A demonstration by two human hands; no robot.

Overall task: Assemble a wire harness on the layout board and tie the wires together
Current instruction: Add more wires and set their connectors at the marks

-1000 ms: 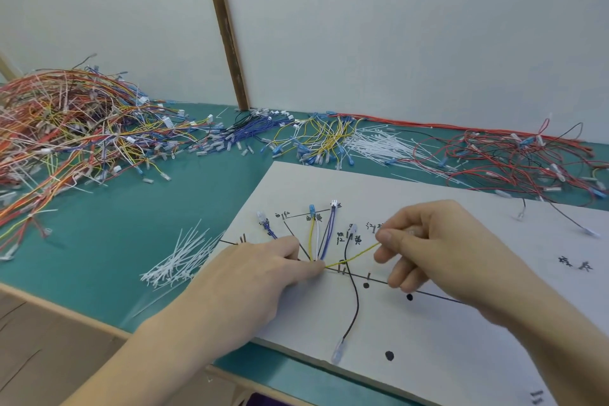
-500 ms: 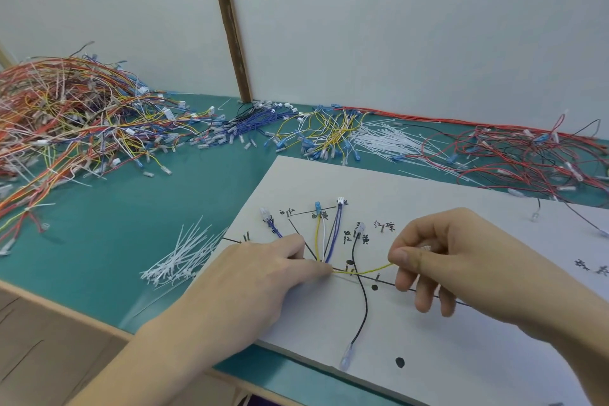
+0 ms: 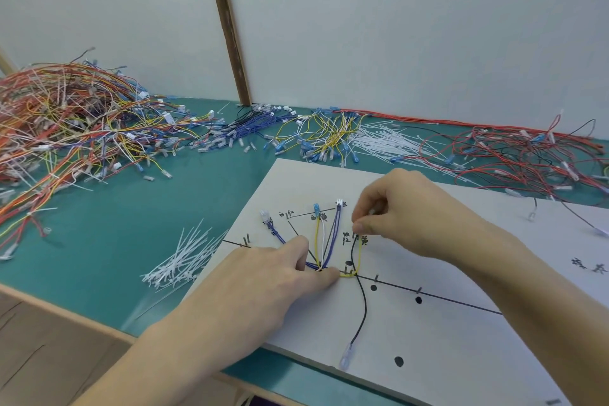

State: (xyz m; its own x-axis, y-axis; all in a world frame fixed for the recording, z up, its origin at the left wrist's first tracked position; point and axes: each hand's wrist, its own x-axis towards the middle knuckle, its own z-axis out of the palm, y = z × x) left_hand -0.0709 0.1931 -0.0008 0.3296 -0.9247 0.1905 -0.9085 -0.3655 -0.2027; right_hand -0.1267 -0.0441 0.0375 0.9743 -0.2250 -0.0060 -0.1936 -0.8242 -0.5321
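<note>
yellow wire (image 3: 358, 257) pinched at its far end by the right hand (image 3: 405, 214), thumb and forefinger closed on it just above the handwritten mark, then dropping down and bending left round the small pins (image 3: 348, 270) toward the junction. left hand (image 3: 273, 277) flat-ish on the layout board (image 3: 461, 339), fingers mostly straight, forefinger and thumb tips pressing down where the blue, white and yellow wires meet. blue wire pair (image 3: 333, 234) fanning up from there to a white connector (image 3: 339, 203), another yellow one up to a blue terminal (image 3: 316, 208), a third blue strand off left to a second white connector (image 3: 264, 216). black wire (image 3: 362, 306) crossing the drawn line and trailing near, ending in a clear terminal (image 3: 345, 353) by the board's near edge. board lying on the green mat (image 3: 131, 241), black dots and lines drawn on it. loose white zip ties (image 3: 178, 260) just left of the board. big tangled heap of mixed wires (image 3: 66, 128) far left, yellow bunch (image 3: 326, 135) and more ties far middle, red wires (image 3: 514, 155) far right along the wall.
</note>
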